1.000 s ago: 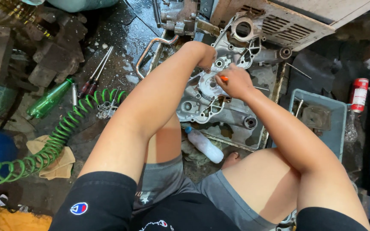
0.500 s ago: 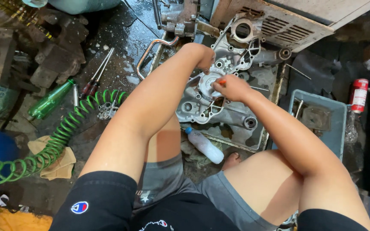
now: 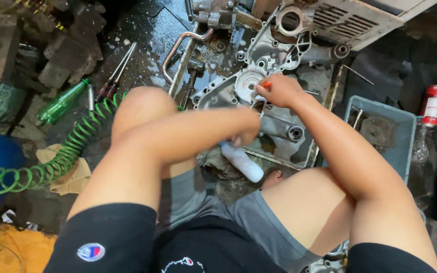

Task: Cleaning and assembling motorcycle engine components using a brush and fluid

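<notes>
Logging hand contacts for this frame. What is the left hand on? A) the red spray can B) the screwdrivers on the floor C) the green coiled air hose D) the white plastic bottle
D: the left hand is down at the neck of the white plastic bottle, below the grey engine cover; nothing else is near it.

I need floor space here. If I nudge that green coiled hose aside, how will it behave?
The hose looks springy and floppy: its coils would likely stretch and recoil rather than slide as one. It probably is light, being thin tubing. The wet floor may make it slippery.
</notes>
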